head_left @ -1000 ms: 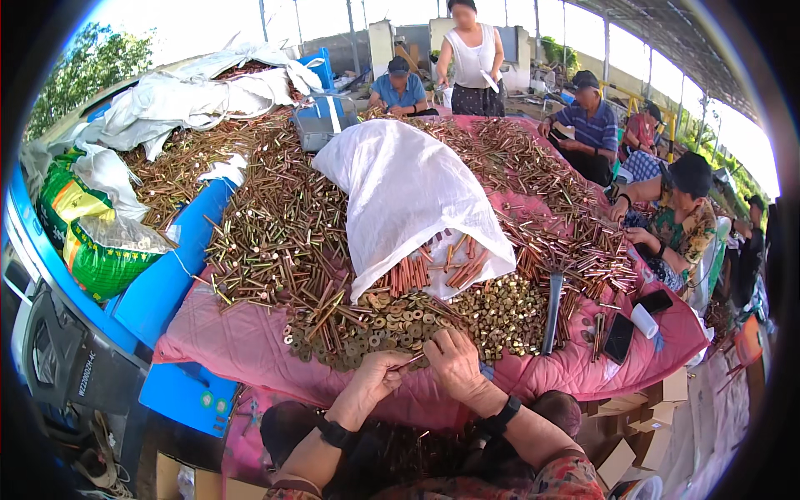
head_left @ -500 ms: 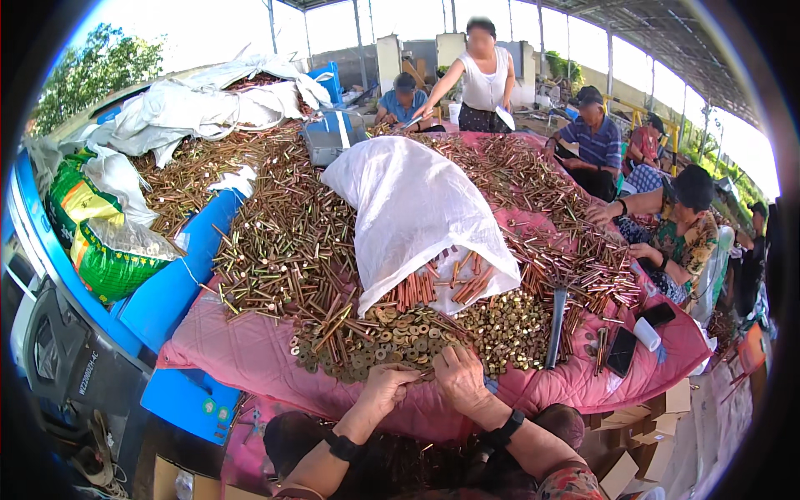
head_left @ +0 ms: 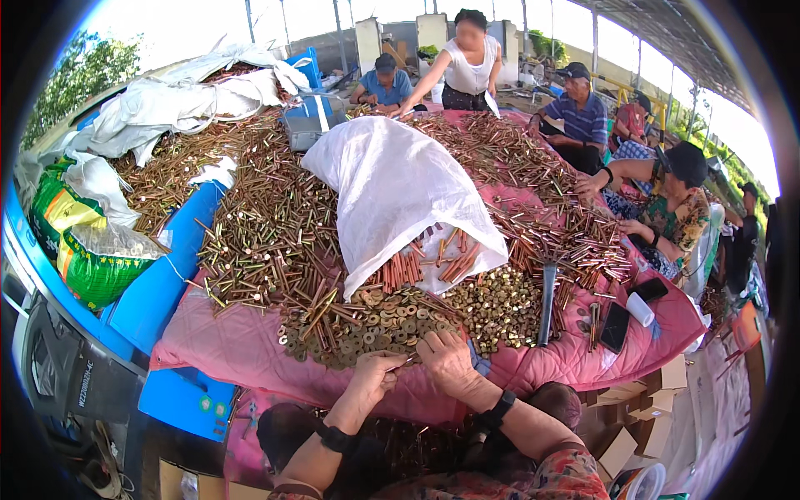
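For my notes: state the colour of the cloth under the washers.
Pink cloth, clearest in the head view.

I had only one view to work from, the left of two fisheye cameras worn on the person's head. It looked down and forward from above the near edge of the desk (head_left: pixel 250 350), close enough that the person's left hand (head_left: pixel 375 375) and right hand (head_left: pixel 446 358) filled the lower middle, their forearms entering from the bottom edge. The lens faced along the desk toward its far edge, where other people (head_left: pixel 467 58) sat or stood at some distance. Straight lines bowed toward the rim, and a dark round border cut off the corners. With no second view supplied, I could compare no shared ground.
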`<state>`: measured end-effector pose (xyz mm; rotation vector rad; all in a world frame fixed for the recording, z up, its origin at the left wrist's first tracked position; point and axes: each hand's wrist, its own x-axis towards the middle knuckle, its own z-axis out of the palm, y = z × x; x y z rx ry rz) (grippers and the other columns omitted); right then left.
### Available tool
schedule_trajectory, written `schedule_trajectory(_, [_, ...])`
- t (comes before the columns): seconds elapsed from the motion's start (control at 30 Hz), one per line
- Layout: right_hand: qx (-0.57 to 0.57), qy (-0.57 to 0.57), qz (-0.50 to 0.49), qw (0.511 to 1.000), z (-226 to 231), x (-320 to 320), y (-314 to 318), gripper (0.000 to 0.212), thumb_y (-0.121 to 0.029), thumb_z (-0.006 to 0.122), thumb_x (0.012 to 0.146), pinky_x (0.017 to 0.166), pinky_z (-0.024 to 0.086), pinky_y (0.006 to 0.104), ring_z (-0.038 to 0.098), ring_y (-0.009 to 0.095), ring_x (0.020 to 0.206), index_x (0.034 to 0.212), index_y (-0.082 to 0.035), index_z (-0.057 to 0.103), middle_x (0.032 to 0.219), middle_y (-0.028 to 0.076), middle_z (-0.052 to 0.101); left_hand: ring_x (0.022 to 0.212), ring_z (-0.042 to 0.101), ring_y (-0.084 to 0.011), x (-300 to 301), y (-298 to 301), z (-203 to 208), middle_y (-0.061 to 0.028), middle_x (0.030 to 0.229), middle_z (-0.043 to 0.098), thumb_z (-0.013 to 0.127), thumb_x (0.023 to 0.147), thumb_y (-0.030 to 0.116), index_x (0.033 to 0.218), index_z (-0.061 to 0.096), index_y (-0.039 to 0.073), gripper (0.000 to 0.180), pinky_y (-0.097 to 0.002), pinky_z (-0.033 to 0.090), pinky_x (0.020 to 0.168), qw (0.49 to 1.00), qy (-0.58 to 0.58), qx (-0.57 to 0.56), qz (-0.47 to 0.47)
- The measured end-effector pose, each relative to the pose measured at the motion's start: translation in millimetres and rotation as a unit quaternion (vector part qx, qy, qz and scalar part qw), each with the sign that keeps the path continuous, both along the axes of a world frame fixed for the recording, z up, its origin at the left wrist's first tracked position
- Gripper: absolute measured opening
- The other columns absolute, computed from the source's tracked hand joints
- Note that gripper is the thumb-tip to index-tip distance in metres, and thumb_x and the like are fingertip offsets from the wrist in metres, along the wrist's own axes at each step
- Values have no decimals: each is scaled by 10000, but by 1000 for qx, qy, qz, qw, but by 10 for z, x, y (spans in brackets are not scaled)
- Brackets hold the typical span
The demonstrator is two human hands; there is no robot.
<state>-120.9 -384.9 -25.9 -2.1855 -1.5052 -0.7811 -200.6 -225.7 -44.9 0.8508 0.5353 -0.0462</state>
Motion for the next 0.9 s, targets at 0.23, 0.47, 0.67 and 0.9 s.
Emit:
schedule_trajectory(0.23, [39, 5, -9, 999, -43, 53, 21, 142, -132, 549, 646, 646, 440, 343, 528, 232, 747, 764, -63, 514, 769, 76, 487, 377, 338, -42, 12, -67, 175, -24, 558, 490, 636, 759, -22, 739, 577, -13, 63, -192, 221, 367, 997, -17, 74, 20])
schedule_trajectory(0.47, [41, 0, -7, 999, -85, 7, 25, 211, -131, 552, 661, 652, 444, 347, 532, 235, 741, 850, -37, 559, 781, 81, 499, 418, 403, -43, 11, -120, -40, -32, 591, 553, 660, 743, -3, 778, 639, -41, 55, -197, 272, 388, 978, -50, 199, 43])
schedule_trajectory(0.67, [42, 3, -47, 998, -86, -23, 45, 158, -127, 556, 669, 655, 444, 346, 532, 234, 748, 807, -51, 542, 785, 79, 499, 450, 455, -62, -44, -144, 54, -57, 628, 592, 667, 750, 19, 762, 649, -43, 65, -198, 324, 418, 907, -81, 412, 31])
schedule_trajectory(0.9, [133, 130, -95, 978, -30, 229, -64, 119, -69, 601, 708, 601, 459, 355, 569, 262, 715, 800, -29, 536, 791, 93, 529, 385, 352, -41, -109, 130, 194, -43, 579, 518, 655, 755, -9, 762, 594, -25, 63, -180, 221, 355, 992, -35, 103, 68])
